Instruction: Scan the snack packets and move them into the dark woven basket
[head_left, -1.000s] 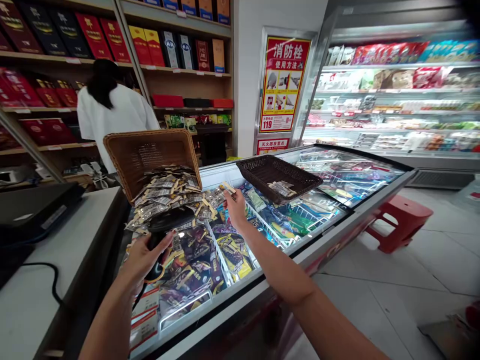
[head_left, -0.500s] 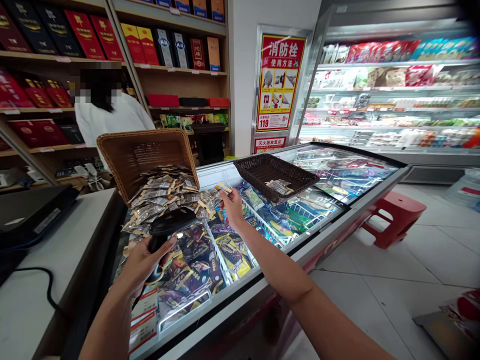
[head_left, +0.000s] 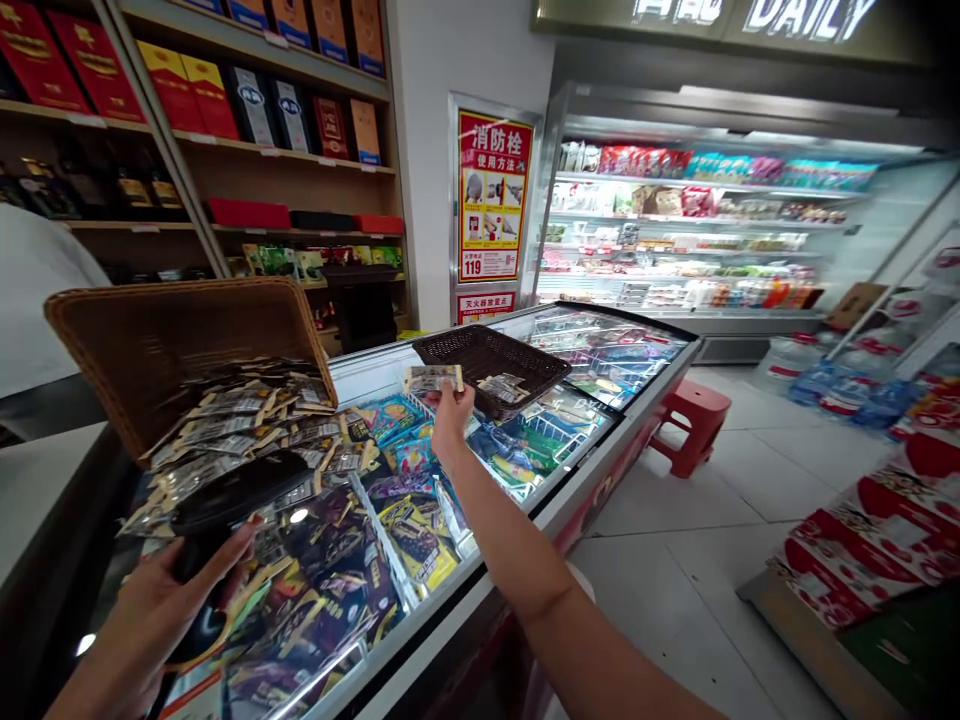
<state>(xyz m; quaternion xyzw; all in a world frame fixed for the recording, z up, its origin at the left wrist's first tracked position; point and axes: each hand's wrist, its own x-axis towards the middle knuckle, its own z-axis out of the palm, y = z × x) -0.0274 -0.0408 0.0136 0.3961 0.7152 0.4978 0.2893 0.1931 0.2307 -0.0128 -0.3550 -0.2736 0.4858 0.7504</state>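
My left hand point(head_left: 161, 610) is wrapped round the handle of a black handheld barcode scanner point(head_left: 240, 487), low on the left over the freezer glass. Between the fingertips of my right hand point(head_left: 452, 412) is a small clear snack packet point(head_left: 429, 379) with pale edges. It is raised above the glass, just left of a dark brown woven basket point(head_left: 525, 357) that has a few similar packets in it. At left a tan wicker basket point(head_left: 180, 310) lies tipped on its side, and a pile of packets point(head_left: 240, 420) spills from it behind the scanner.
Under both hands runs a glass-topped chest freezer point(head_left: 592, 490) full of wrapped ice creams. A red stool point(head_left: 694, 425) stands beside it, and red boxes point(head_left: 862, 540) are stacked at right. A person's white sleeve point(head_left: 45, 300) shows at the left edge.
The view has swung to the right. My right hand has lifted a packet away from the pile toward the dark basket. My left hand still grips the scanner.
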